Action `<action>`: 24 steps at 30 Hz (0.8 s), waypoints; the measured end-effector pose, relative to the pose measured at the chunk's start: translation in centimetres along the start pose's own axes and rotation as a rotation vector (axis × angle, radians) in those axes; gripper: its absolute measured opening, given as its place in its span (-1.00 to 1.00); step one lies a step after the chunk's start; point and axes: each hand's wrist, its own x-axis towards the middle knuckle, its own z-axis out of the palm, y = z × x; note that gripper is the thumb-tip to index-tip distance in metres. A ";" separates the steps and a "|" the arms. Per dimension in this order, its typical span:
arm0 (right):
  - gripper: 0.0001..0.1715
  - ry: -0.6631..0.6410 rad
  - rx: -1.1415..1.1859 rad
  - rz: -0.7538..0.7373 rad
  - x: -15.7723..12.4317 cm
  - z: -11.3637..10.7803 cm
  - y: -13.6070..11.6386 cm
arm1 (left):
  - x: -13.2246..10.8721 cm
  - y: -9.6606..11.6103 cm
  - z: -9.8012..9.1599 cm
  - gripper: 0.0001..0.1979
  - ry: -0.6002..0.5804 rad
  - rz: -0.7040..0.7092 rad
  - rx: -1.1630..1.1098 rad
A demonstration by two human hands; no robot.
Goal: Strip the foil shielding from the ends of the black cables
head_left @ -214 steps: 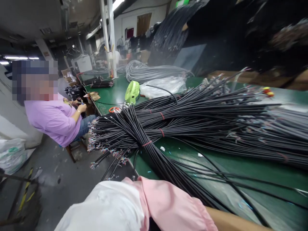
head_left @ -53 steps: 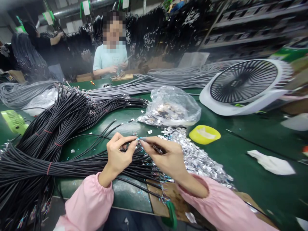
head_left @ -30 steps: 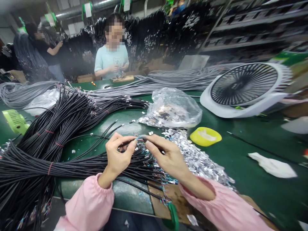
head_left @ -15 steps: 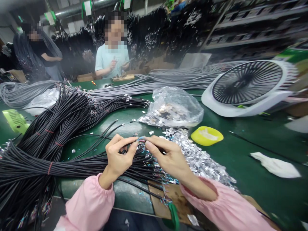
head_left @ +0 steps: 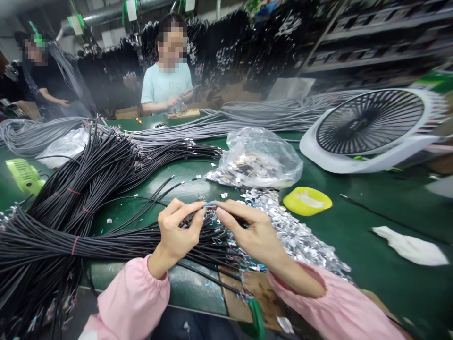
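One head-worn camera is looking forward and down across the desk (head_left: 357, 236) from six o'clock towards twelve. The left hand (head_left: 180, 226) and right hand (head_left: 253, 231) are showing close, near the centre; a co-worker (head_left: 168, 87) at eleven o'clock is appearing farther off.

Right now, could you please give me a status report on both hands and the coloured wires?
Left hand and right hand pinching coloured wires. Black cable bundle and silvery pieces close by. No obstruction seen at the wires.
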 end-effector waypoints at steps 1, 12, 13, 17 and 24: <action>-0.51 -0.005 0.008 0.014 0.0 0.0 0.0 | 0.0 0.0 0.0 -0.90 -0.002 0.014 0.011; -0.69 0.108 -0.075 -0.066 -0.1 0.0 -0.5 | -0.1 -0.5 -0.3 -0.88 -0.031 0.154 0.220; -0.69 0.114 -0.091 -0.078 -0.1 0.0 -0.5 | -0.1 -0.5 -0.3 -0.87 -0.041 0.128 0.184; -0.67 0.093 -0.124 -0.081 -0.1 -0.3 -0.7 | 0.4 -0.4 -0.6 -0.83 -0.179 -0.041 0.007; -0.57 0.070 -0.092 0.021 0.2 -0.6 -0.4 | 1.4 0.5 -1.1 -0.75 -0.384 -0.408 -0.287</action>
